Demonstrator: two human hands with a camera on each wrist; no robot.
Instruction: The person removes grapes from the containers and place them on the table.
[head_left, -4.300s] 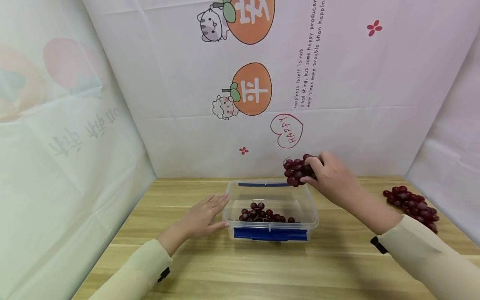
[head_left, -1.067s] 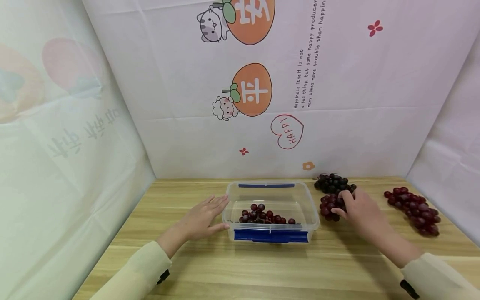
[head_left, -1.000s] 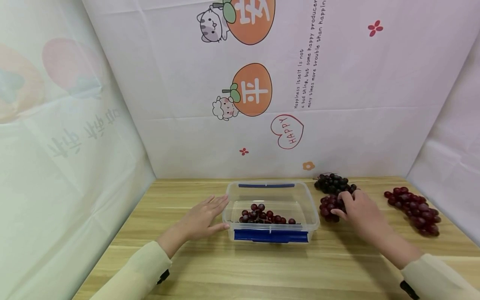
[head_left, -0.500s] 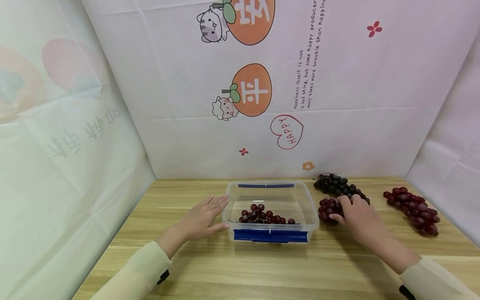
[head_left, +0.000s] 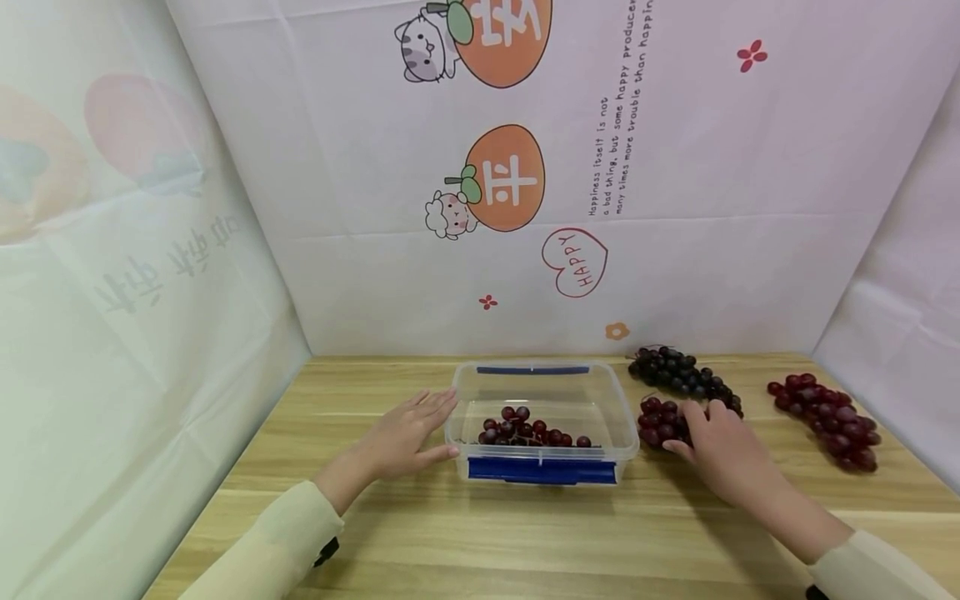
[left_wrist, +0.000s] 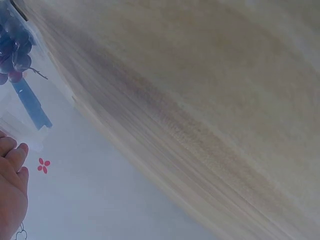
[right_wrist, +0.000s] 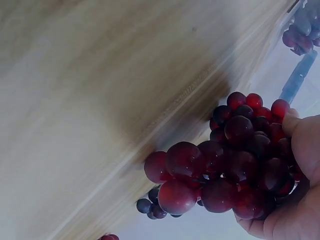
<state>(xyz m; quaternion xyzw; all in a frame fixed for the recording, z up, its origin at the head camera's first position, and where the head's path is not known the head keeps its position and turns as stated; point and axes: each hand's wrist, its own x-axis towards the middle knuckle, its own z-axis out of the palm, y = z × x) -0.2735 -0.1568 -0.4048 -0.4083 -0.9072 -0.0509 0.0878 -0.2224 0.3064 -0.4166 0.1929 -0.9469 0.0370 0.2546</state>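
Note:
My right hand (head_left: 726, 450) grips a bunch of red grapes (head_left: 658, 422) at the table, just right of a clear plastic box (head_left: 628, 454) with blue clips. In the right wrist view the red grape bunch (right_wrist: 225, 165) hangs between thumb and fingers; the palm hides part of it. My left hand (head_left: 401, 433) is spread, its fingertips at the box's left wall. Inside the lidless box lies another bunch of dark red grapes (head_left: 525, 427). Behind my right hand, a bunch of black grapes (head_left: 678, 371) lies on the table.
A third bunch of red grapes (head_left: 828, 421) lies farther right on the wooden table (head_left: 480, 542). A white printed cloth (head_left: 360, 283) stands as a wall along the back, with cloth sides left and right.
From above the box's right rim, my right hand has come down to the right with the red grapes, then shifted slightly toward me. The black grapes now show. My left hand has stayed put.

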